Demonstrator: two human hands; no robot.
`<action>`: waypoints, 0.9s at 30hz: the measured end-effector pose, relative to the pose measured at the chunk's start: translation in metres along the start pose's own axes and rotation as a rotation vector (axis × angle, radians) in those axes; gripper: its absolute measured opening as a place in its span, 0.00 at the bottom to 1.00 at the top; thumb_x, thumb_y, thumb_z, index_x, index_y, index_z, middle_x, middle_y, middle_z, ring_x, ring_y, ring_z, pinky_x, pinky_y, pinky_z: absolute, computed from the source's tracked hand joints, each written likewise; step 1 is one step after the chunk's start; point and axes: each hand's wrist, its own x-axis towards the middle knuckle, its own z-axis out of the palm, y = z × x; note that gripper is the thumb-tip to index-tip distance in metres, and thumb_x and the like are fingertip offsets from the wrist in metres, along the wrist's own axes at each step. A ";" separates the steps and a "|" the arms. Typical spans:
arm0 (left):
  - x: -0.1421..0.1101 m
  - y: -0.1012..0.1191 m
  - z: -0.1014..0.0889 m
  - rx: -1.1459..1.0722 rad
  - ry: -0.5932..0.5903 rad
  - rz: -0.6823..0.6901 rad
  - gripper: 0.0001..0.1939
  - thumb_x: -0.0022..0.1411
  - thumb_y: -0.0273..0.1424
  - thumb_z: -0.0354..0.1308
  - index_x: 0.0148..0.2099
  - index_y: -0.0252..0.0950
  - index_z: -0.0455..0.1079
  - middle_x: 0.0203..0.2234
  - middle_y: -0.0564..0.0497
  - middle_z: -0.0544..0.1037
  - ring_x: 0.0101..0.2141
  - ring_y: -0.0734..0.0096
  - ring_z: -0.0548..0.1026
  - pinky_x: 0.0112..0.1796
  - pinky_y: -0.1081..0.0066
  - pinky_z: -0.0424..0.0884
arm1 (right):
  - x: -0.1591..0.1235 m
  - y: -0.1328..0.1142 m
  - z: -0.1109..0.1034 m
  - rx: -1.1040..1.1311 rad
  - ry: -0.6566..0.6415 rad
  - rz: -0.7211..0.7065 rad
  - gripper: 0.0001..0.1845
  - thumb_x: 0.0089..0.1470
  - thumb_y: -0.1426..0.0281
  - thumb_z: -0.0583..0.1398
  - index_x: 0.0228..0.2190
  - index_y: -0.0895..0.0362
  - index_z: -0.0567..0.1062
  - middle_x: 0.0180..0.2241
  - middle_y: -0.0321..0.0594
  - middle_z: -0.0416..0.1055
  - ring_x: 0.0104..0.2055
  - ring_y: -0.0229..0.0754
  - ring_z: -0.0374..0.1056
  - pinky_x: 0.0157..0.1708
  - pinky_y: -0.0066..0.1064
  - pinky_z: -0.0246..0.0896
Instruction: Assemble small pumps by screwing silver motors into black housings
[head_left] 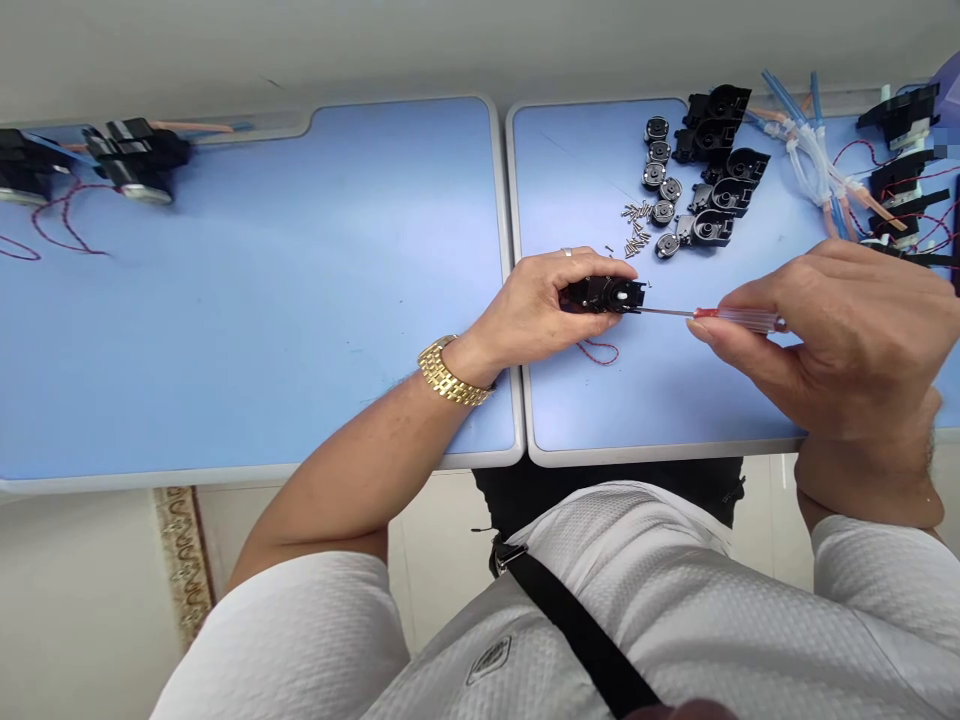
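Observation:
A small black motor assembly (606, 294) with a white shaft tip is gripped between the thumb and fingers of my left hand (536, 310), just above the right-hand table. Red wire (600, 352) loops out beneath it. My right hand (847, 330) is closed around a screwdriver (739, 318) with a clear and red handle. Its thin blade points left, and the tip meets the right end of the assembly, near its lower corner. Loose screws (637, 235) lie in a small pile beyond my left hand.
Several round black parts (655, 175) stand in a column beside black housings (712, 228). Farther right lie blue and orange tubes (817, 150) and wired black units (904, 190). More black units (135, 160) sit on the left table. A seam (516, 300) divides the two tables.

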 end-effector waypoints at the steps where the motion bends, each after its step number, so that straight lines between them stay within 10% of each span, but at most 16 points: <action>1: 0.000 0.000 0.000 0.000 -0.001 0.003 0.18 0.70 0.38 0.77 0.59 0.46 0.89 0.47 0.49 0.91 0.43 0.63 0.87 0.48 0.61 0.83 | -0.001 0.001 0.000 -0.016 -0.007 0.023 0.23 0.79 0.52 0.67 0.33 0.50 0.76 0.23 0.31 0.71 0.26 0.41 0.68 0.33 0.39 0.61; 13: 0.000 0.002 0.001 -0.008 -0.008 -0.021 0.18 0.70 0.40 0.77 0.60 0.46 0.89 0.49 0.49 0.91 0.45 0.62 0.87 0.50 0.60 0.84 | 0.003 0.000 0.009 0.150 0.064 -0.021 0.05 0.74 0.73 0.69 0.45 0.50 0.81 0.36 0.33 0.86 0.35 0.45 0.82 0.36 0.39 0.72; 27: 0.000 0.003 0.001 -0.021 -0.002 -0.061 0.18 0.68 0.41 0.77 0.58 0.46 0.89 0.48 0.49 0.91 0.45 0.61 0.87 0.50 0.60 0.84 | -0.002 0.002 0.012 -0.025 0.152 0.001 0.26 0.80 0.46 0.66 0.35 0.51 0.78 0.20 0.27 0.71 0.21 0.36 0.67 0.24 0.37 0.48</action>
